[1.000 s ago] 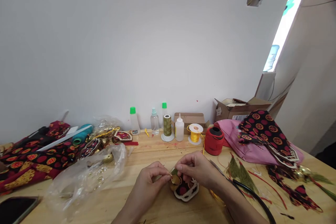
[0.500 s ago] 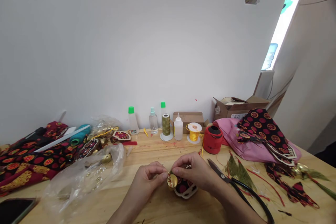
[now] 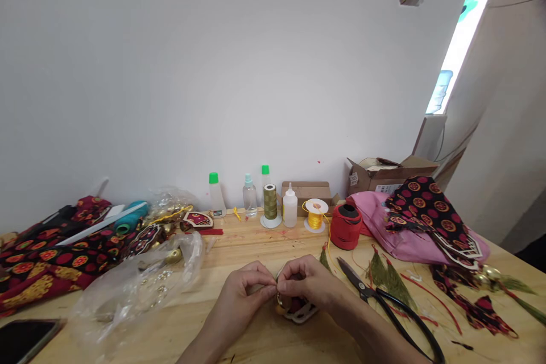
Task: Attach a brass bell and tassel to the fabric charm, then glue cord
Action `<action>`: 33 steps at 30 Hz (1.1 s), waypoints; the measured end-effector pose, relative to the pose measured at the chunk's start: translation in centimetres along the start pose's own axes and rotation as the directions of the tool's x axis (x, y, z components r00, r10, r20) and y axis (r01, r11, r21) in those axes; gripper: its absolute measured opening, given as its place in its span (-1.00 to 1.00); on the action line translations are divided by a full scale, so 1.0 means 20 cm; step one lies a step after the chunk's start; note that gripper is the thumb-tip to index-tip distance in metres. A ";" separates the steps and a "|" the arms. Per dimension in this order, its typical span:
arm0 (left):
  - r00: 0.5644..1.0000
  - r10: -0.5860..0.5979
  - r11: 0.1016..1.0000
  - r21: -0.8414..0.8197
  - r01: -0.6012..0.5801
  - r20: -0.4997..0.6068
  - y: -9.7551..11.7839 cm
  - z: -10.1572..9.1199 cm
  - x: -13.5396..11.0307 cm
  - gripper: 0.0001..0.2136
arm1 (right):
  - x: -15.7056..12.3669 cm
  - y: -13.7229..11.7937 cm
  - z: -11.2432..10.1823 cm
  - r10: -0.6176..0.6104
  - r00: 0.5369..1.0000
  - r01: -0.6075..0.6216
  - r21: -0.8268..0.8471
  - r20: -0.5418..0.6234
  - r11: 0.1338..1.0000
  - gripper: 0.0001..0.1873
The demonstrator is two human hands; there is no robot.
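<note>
The left hand [image 3: 251,291] and the right hand [image 3: 307,284] meet tip to tip, thumb and forefinger of each pinched together at the top of a gold bell [image 3: 281,301]; both seem to grip the bell there, though what lies between the fingers is too small to make out. The bell hangs just below the fingertips, in front of the left edge of a dark patch [image 3: 301,314] with a pale border. The patch is near the front of the table [image 3: 251,341], partly hidden by the right hand.

Just beyond that hand is a small green tassel [image 3: 325,260]. Scissors [image 3: 364,290] lie to the right, partly behind the right forearm, with more tassels [image 3: 389,280] next to them. Left of the hands is a clear bag [image 3: 140,296] with beads, and a phone [image 3: 28,340] near the corner. Farther back stand a red spool [image 3: 346,228], a yellow spool [image 3: 315,220], a white bottle [image 3: 290,210] and a green spool [image 3: 270,203].
</note>
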State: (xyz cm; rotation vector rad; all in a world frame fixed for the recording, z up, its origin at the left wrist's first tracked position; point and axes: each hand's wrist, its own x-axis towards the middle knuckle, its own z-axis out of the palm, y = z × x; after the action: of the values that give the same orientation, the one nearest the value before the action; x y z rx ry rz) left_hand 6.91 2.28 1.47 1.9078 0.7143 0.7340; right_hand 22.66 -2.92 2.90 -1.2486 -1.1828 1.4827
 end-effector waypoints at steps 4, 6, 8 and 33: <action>1.000 -0.004 1.000 -0.011 0.003 -0.026 -0.01 0.00 0.00 -0.86 | 0.00 -0.01 -0.01 -0.002 0.998 -0.005 -0.119 -0.056 0.993 -0.68; 0.999 -0.001 1.000 -0.023 0.000 -0.033 -0.01 0.00 0.01 -0.87 | 0.00 -0.02 -0.01 -0.017 0.993 -0.004 -0.170 -0.120 0.985 -0.72; 0.999 -0.004 1.000 -0.031 0.003 -0.040 0.00 0.00 0.01 -0.88 | 0.00 -0.03 -0.01 -0.029 0.987 -0.002 -0.193 -0.156 0.981 -0.75; 0.999 0.022 1.000 0.018 -0.021 -0.044 0.06 -0.06 0.00 -0.86 | -0.08 -0.12 -0.09 -0.392 0.911 0.195 -0.701 -0.130 0.686 -0.78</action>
State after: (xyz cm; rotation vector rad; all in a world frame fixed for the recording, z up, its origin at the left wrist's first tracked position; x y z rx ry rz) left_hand 6.29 2.44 2.93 1.9231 0.7308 0.7875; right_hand 24.70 -3.66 5.48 -1.5696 -1.7154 0.5944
